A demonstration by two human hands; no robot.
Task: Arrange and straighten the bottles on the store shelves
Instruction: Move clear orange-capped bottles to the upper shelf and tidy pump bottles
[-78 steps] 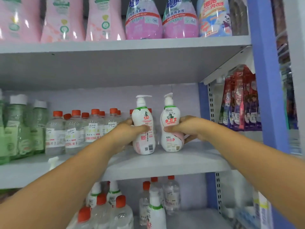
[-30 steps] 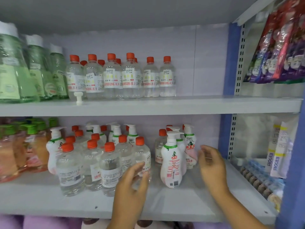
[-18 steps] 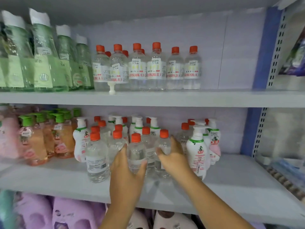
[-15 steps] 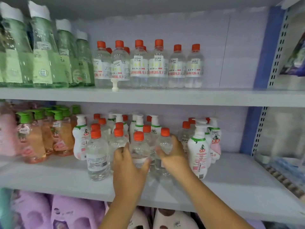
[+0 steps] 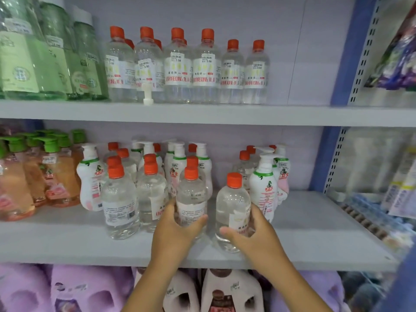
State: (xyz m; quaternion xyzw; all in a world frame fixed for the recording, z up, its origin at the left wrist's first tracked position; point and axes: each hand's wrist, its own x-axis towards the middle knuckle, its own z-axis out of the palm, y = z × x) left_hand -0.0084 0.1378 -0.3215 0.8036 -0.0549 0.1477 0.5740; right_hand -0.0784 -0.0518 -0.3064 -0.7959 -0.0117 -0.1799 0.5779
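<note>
on the middle shelf (image 5: 315, 235), both hands grip clear red-capped bottles.

the left hand (image 5: 173, 230) curls its fingers and thumb round one clear bottle (image 5: 191, 199), standing upright at the front of the row. the right hand (image 5: 254, 235) wraps round a second clear bottle (image 5: 233, 208), upright, just beside the first and next to a white pump bottle (image 5: 263, 190). more red-capped bottles (image 5: 204, 70) line the upper shelf (image 5: 292, 114).

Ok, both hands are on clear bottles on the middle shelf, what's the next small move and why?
Probably slide the bottle in the right hand left, beside the bottle gripped by the left hand. A gap separates them, and it stands nearer the shelf edge than the front row.
</note>
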